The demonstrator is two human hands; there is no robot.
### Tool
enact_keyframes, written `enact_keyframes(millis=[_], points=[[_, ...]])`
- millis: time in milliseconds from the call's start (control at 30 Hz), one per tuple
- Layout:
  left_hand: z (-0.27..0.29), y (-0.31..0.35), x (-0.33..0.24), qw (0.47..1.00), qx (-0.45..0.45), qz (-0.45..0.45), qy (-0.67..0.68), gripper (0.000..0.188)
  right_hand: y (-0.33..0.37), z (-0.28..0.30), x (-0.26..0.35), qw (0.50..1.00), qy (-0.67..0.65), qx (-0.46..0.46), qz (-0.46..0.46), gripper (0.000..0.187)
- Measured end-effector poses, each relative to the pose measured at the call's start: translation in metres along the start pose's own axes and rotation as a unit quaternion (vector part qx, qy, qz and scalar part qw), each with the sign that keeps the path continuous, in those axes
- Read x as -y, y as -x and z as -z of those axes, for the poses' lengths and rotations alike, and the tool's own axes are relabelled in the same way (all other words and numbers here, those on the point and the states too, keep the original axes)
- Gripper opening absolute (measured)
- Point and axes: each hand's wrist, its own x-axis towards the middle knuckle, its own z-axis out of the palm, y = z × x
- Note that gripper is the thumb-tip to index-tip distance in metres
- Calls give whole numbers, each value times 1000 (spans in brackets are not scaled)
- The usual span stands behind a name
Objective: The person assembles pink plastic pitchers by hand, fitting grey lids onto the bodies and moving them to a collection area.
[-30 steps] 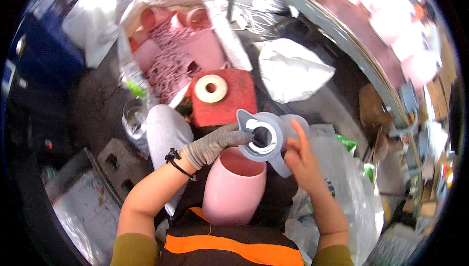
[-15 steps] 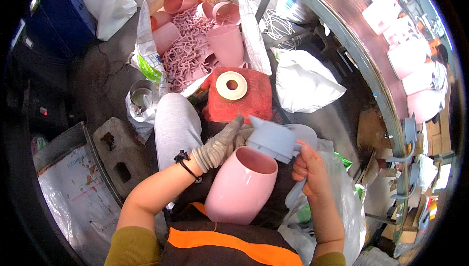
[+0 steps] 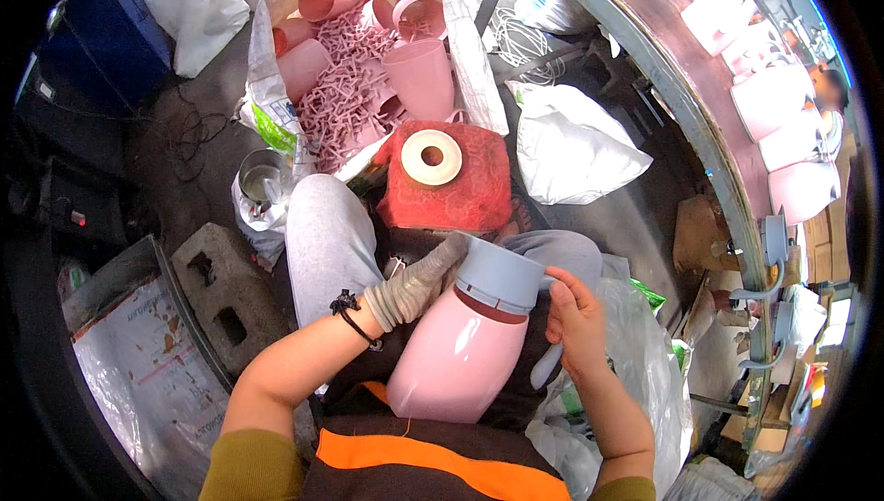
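A glossy pink jug body point(image 3: 456, 358) leans on my lap against the dark apron, its mouth tilted away from me. On that mouth sits a grey-blue jug collar point(image 3: 500, 277) with a spout and a long curved handle point(image 3: 546, 367). A dark gap shows between collar and body on the near side. My left hand point(image 3: 422, 285), in a pale work glove, is closed around the far left side of the body by the rim, its thumb at the spout; the other fingertips are hidden. My bare right hand point(image 3: 575, 321) grips the upper part of the handle.
Ahead stands a red-covered block point(image 3: 447, 202) with a cream ring point(image 3: 431, 157) on it. Behind it, a white sack point(image 3: 474, 68) holds pink cups and scraps. A concrete block point(image 3: 221, 285) lies left; a long bench point(image 3: 658, 27) with pink jugs curves along the right.
The grey-blue collar has come down from above the pink body onto its mouth and levelled over the rim. My right hand moved with it; my left thumb shifted to the spout.
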Motion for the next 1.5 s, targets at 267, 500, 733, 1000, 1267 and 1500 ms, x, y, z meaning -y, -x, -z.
enact_keyframes(millis=[267,500,733,1000,1267,1500], points=[[2,8,5,983,23,10,-181,75,1,5,-18,996,75,11,46,27],[-7,16,-7,944,39,14,-328,75,0,9,-34,990,114,18,81,27],[5,19,16,949,9,-6,-315,70,-2,16,-45,993,108,40,40,30],[36,-7,1,979,-33,80,-185,54,-7,25,-28,954,256,125,90,62],[22,-70,-99,413,-230,-81,-878,63,-10,22,-18,968,231,102,-2,48],[56,-94,-97,372,-296,-61,-878,86,9,30,10,986,166,-13,-20,40]])
